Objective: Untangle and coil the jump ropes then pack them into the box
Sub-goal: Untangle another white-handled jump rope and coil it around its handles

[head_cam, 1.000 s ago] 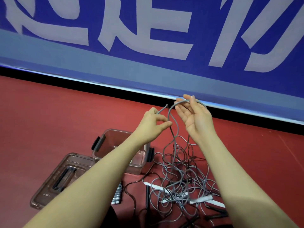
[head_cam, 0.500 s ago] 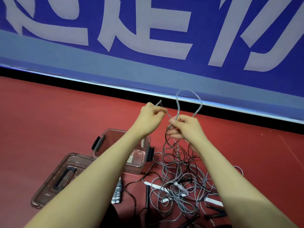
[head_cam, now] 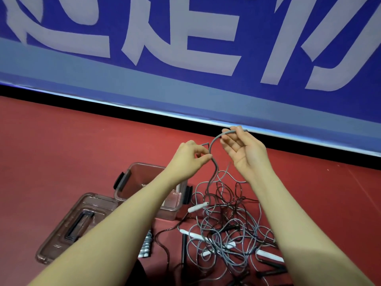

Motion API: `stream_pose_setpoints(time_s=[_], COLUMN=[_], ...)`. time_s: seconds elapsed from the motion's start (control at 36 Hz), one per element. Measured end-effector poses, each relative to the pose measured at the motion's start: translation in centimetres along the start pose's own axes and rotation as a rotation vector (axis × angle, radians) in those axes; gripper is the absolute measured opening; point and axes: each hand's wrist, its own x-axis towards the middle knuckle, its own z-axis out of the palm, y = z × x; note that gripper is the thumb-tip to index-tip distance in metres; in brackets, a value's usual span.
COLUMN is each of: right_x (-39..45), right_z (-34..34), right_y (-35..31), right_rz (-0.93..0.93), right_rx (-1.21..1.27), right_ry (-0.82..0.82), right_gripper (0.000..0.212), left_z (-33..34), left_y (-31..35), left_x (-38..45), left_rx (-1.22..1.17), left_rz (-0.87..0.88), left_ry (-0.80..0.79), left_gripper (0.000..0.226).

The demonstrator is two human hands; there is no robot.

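Early in the untangling – one grey strand lifted, nothing coiled or packed

Beyond both hands a blue banner backs the red floor; below the left forearm the clear box stands open with no rope visible in it, its lid alongside, and under the right forearm the jump ropes lie knotted with their white handles – most work remains, I judge; the left hand pinches a grey strand, while the right hand pinches its arch between thumb and fingertips, palm open
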Motion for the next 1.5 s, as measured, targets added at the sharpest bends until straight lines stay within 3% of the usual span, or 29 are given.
stream_pose_setpoints(time_s=[0.11,0.19,0.25,0.31,0.39,0.47,0.61,0.69,0.81,0.89,0.97,1.03,1.06,1.11,1.19,1.31,1.39,1.5], right_x=[0.4,0.6,0.4,-0.1,-0.6,-0.5,-0.3,0.0,0.0,-0.2,-0.2,-0.2,-0.2,-0.1,-0.3,-0.5,-1.0,-1.2], right_z=[-0.5,-1.6,-2.5,-2.9,-2.5,-1.8,-0.8,-0.5,-0.3,-0.5,-1.2,-1.5,-1.5,-1.3,-0.8,-1.1,-0.8,-0.4], right_y=[0.2,1.5,2.5,3.3,3.8,3.7,2.3,1.5,1.0,1.0,1.6,1.8,1.9,2.0,2.1,2.3,1.7,1.2], right_rz=[0.016,0.065,0.116,0.177,0.198,0.143,0.004,-0.045,-0.043,-0.023,-0.173,-0.294,-0.328,-0.361,-0.164,-0.091,-0.049,-0.003], right_rx=[-0.101,-0.678,-1.085,-1.287,-1.182,-1.018,-0.703,-0.474,-0.302,-0.500,-1.015,-1.227,-1.252,-1.270,-1.171,-1.207,-1.008,-0.840], right_ry=[0.002,-0.008,-0.144,-0.298,-0.299,-0.181,-0.023,0.050,0.112,0.173,0.237,0.264,0.234,0.088,-0.126,-0.213,-0.307,-0.284], right_gripper=[0.019,0.017,0.031,0.033,0.011,0.017,0.019,0.020,0.020,0.027,0.036,0.022,0.009,0.023,0.027,0.030,0.029,0.033], left_z=[-0.1,-0.5,-0.9,-1.2,-1.5,-1.6,-0.9,-0.6,-0.6,-0.7,-0.7,-0.7,-0.6,-0.5,-0.6,-1.0,-1.2,-1.0], left_y=[0.0,0.4,0.8,1.2,1.6,1.6,0.1,-0.7,-1.0,-0.7,-0.8,-0.7,-0.7,-0.6,-0.4,0.1,0.3,0.5], left_x=[0.4,0.8,0.9,1.1,1.3,1.2,0.8,0.3,0.2,0.3,0.4,0.3,0.3,0.2,0.2,0.3,0.2,0.2], left_rx=[-0.018,-0.102,-0.150,-0.175,-0.223,-0.263,-0.096,-0.013,-0.020,-0.048,-0.052,-0.062,-0.065,-0.070,-0.074,-0.027,-0.046,-0.096], left_rz=[-0.029,-0.034,-0.016,0.000,0.009,-0.016,-0.090,-0.084,-0.027,-0.001,0.040,0.062,0.072,0.075,0.067,0.092,0.077,0.062], left_ry=[0.117,0.178,0.198,0.210,0.210,0.171,-0.013,-0.129,-0.092,-0.027,0.016,0.019,0.018,0.014,0.016,0.049,0.058,0.030], left_gripper=[0.012,0.012,0.012,0.012,0.011,0.013,0.019,0.006,0.024,0.024,0.020,0.019,0.018,0.018,0.016,0.009,0.012,0.011])
